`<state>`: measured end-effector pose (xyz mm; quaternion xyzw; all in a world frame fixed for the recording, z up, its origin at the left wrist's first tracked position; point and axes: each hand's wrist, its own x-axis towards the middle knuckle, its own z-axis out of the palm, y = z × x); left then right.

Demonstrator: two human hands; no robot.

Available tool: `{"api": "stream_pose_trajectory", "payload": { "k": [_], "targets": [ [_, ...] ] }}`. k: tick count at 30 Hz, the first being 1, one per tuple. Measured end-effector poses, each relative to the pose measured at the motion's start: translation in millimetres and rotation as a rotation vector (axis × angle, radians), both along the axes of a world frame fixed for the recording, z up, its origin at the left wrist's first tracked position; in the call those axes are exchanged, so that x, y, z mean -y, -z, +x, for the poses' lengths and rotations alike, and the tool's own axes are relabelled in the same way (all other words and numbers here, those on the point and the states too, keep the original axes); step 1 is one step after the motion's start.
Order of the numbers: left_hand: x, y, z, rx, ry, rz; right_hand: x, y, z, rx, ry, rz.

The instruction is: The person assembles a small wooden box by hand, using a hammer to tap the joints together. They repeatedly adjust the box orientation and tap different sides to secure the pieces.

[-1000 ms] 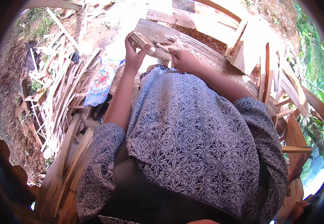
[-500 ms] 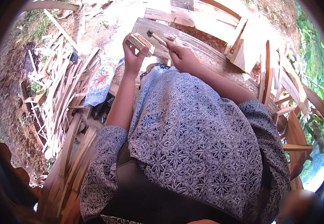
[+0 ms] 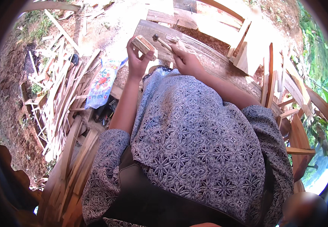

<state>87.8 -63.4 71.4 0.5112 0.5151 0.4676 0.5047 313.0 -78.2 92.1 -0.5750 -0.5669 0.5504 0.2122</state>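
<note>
The left hand (image 3: 136, 63) grips a pale, rectangular wooden block (image 3: 144, 44) with brown markings, its thumb on the near side and its fingers around the left end; the block tilts down toward four o'clock. At three o'clock from it, the right hand (image 3: 188, 63) closes around the light wooden handle of a slim hammer-like tool (image 3: 164, 44) with a small, dark, rounded head. That head points toward ten o'clock and sits just beside the block, apart from it.

Beyond both hands, a weathered grey-brown wooden board (image 3: 203, 53) with a splintered surface runs from ten toward four o'clock. Directly at six o'clock from the right hand spreads a blue-grey cloth garment (image 3: 202, 143) with a floral pattern. At eight o'clock from the left hand lies a crumpled white-and-blue plastic bag (image 3: 102, 84) with a red flower print; at nine o'clock from that is a heap of thin, pale wooden strips (image 3: 63, 94).
</note>
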Motion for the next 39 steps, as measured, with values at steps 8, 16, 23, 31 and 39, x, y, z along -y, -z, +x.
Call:
{"api": "stream_pose_trajectory", "payload": {
  "k": [8,16,23,31,39],
  "targets": [
    [-1.0,-5.6,3.5,-0.005,-0.014,-0.036,1.9,12.9,-0.1,0.076,-0.018,-0.019],
    [-4.9,-1.2,-3.5,-0.023,-0.036,-0.016,1.5,12.8,0.5,0.148,-0.145,-0.045],
    [1.0,0.6,-4.9,0.034,-0.046,-0.048,4.3,22.0,-3.8,0.149,-0.126,-0.041],
    [-1.3,2.5,-11.6,-0.018,-0.041,-0.033,8.2,47.3,-4.1,0.19,-0.128,-0.017],
    [-4.0,7.7,-16.4,0.044,-0.05,-0.045,15.8,70.9,-3.6,0.101,-0.093,0.138]
  ]
}}
